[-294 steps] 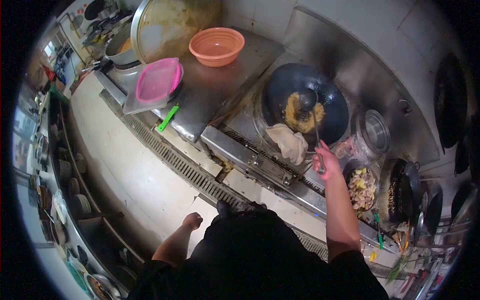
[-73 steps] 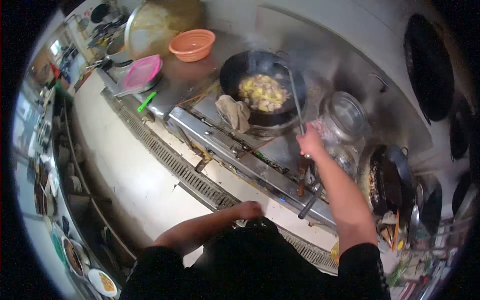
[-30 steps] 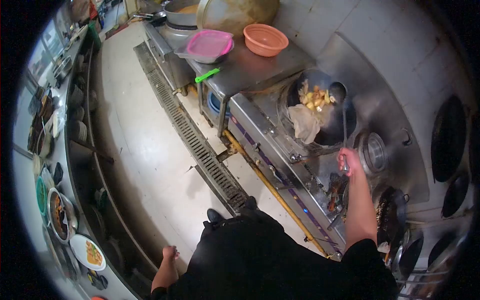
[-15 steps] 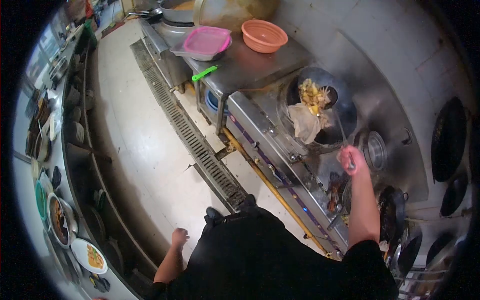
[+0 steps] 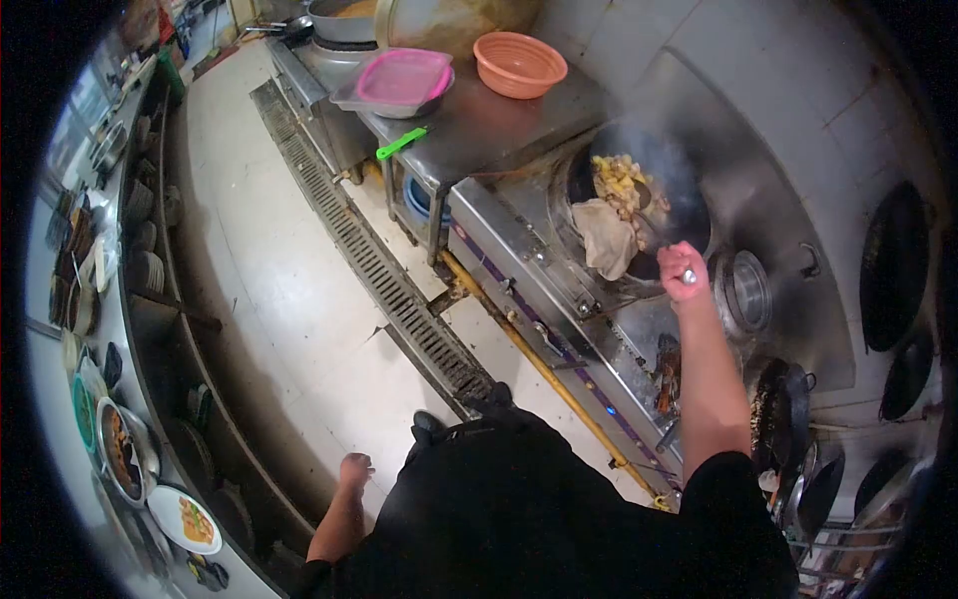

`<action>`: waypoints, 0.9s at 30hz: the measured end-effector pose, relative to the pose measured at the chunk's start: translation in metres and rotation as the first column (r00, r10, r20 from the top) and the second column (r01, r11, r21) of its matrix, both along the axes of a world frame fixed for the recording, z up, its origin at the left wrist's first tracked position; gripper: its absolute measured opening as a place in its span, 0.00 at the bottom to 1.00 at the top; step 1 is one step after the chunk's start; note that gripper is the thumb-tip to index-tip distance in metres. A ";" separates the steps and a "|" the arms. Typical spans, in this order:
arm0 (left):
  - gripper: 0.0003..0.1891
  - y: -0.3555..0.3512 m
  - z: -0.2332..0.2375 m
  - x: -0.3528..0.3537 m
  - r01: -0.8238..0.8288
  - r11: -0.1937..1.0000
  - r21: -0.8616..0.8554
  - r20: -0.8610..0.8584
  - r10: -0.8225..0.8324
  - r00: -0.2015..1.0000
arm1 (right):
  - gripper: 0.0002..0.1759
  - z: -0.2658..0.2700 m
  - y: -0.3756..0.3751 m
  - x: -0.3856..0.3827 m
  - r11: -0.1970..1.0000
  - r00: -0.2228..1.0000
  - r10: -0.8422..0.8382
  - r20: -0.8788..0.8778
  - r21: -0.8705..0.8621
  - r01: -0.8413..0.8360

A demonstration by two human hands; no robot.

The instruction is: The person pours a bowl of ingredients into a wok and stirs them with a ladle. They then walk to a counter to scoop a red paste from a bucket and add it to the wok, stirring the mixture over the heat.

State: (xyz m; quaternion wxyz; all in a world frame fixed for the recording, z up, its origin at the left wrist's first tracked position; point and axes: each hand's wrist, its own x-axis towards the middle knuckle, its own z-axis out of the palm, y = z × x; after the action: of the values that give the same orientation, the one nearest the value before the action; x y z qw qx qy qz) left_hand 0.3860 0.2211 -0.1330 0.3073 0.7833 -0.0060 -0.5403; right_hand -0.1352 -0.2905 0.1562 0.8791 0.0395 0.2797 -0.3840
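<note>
My right hand (image 5: 684, 271) is closed round the ladle's handle, whose metal end shows at the fist. The rest of the ladle runs into the wok (image 5: 682, 205) and is mostly hidden. Yellowish food pieces (image 5: 621, 183) lie in the wok, and steam rises over them. A beige cloth (image 5: 605, 240) hangs over the wok's near left rim. Away from the stove, my left hand (image 5: 356, 469) hangs low over the floor with its fingers curled; whether it holds anything is too small to tell.
Left of the wok, a steel table (image 5: 479, 150) bears an orange basin (image 5: 519, 66), a pink lid (image 5: 404, 78) and a green-handled tool (image 5: 401, 143). A steel pot (image 5: 746, 290) stands right of the wok. The left counter holds a white plate of food (image 5: 184, 519).
My right hand has moved up and slightly left, closer to the wok, with the ladle. The food has shifted in the wok, and more steam shows. My left hand has barely moved.
</note>
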 end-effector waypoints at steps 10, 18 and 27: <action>0.09 0.006 -0.026 0.006 0.081 0.997 0.003 0.016 -0.081 0.997 | 0.09 0.014 0.063 -0.019 0.931 0.235 -0.096 -0.967 -0.171 -0.322; 0.07 0.036 -0.023 -0.004 0.043 0.997 0.063 0.062 -0.047 0.997 | 0.11 -0.039 -0.026 -0.022 0.986 0.934 0.069 -0.350 -0.119 -0.117; 0.08 0.011 -0.030 0.014 0.359 0.931 0.070 0.027 -0.362 0.932 | 0.04 0.052 0.092 -0.023 0.955 0.560 0.046 -0.827 -0.127 -0.267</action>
State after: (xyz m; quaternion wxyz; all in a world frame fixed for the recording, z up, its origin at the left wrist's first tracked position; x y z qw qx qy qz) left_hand 0.4000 0.2318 -0.1634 0.1774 0.7889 -0.1382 -0.5718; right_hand -0.1581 -0.1981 0.2077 0.6793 -0.2725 0.6072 -0.3091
